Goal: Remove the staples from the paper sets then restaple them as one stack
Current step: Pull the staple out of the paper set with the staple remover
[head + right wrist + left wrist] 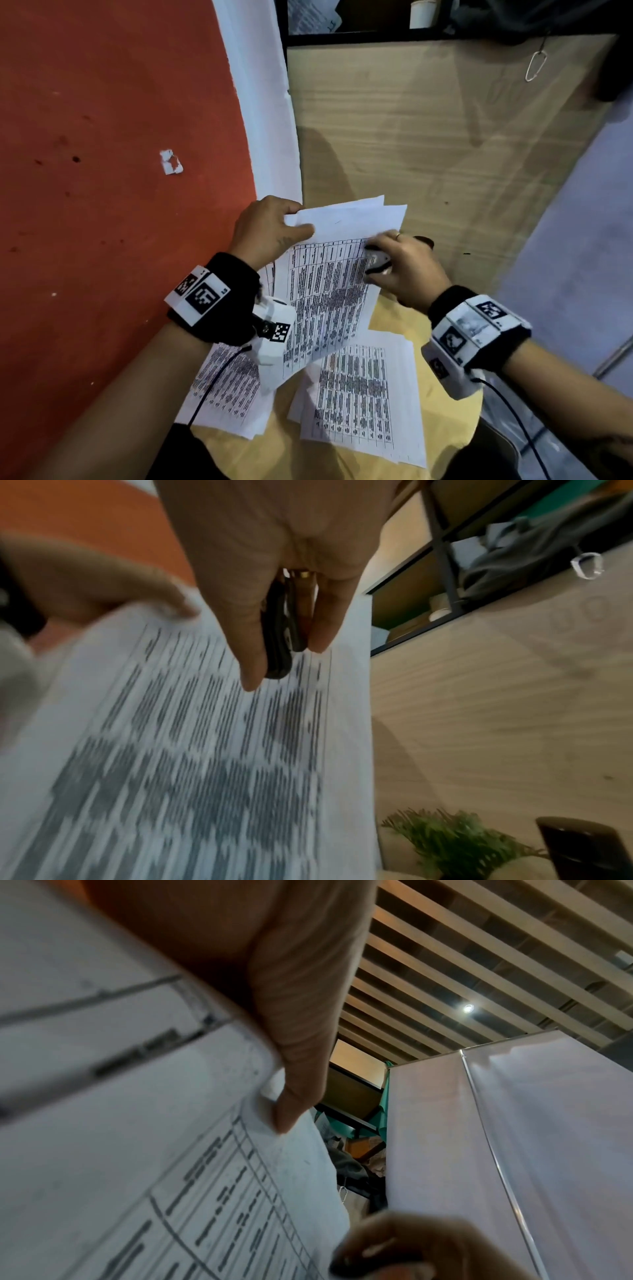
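A set of printed sheets (329, 284) is raised off the round yellow table (445, 425). My left hand (270, 229) pinches its top left corner between thumb and fingers; the thumb (301, 1053) presses on the sheet edge (171, 1150). My right hand (400, 263) grips a small black and silver staple remover (376, 263) at the set's top right edge. In the right wrist view the black tool (279, 631) sits between the fingers above the printed page (205, 750). Two more paper sets (363, 397) (226, 390) lie flat on the table below.
An orange wall (113, 171) with a torn paper scrap (170, 161) stands at the left. A wooden panel (428, 137) rises behind the table, with a metal clip (535, 65) hanging on it. A green plant (455, 840) and a dark object (589, 845) show in the right wrist view.
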The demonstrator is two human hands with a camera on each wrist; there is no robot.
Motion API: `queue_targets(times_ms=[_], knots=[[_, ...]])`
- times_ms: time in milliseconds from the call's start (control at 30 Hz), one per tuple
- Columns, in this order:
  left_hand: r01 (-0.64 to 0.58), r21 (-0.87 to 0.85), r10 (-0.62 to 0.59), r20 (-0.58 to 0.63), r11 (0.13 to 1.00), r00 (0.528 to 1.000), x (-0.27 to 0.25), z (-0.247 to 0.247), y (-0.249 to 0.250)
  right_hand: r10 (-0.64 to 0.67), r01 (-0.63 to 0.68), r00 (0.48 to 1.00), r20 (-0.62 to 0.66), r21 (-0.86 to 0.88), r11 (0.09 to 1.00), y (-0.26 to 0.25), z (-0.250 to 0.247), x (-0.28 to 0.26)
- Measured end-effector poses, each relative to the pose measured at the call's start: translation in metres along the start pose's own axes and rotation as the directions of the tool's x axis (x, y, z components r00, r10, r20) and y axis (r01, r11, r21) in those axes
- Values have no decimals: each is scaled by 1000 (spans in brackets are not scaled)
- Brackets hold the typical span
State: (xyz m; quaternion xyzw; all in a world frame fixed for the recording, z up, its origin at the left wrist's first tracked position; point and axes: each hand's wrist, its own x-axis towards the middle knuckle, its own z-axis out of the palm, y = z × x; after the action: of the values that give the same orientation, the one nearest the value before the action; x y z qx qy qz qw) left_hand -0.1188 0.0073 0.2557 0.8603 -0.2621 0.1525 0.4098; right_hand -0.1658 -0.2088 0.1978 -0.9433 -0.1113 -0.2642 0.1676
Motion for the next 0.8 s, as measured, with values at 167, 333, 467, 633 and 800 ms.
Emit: queue_targets(times_ms=[167, 333, 467, 633, 800], knots=[[16, -2, -15, 96, 1000, 995, 5, 1, -8, -106, 115, 993, -49, 239, 964, -5, -29, 23], [-49, -58, 58, 171, 997, 984, 7, -5, -6, -132, 102, 987, 93, 275, 956, -16, -43, 38], [-52, 9, 50, 154, 999, 987, 8, -12, -7, -103, 71, 988, 115, 254, 965, -26, -48, 38], [-181, 593, 231, -8, 785, 973, 5, -3, 21, -92, 66, 991, 96, 242, 968, -38, -48, 36], [-213, 401, 194, 90, 891, 977, 6, 1, 25, -89, 68, 994, 69, 264, 962, -41, -49, 33]])
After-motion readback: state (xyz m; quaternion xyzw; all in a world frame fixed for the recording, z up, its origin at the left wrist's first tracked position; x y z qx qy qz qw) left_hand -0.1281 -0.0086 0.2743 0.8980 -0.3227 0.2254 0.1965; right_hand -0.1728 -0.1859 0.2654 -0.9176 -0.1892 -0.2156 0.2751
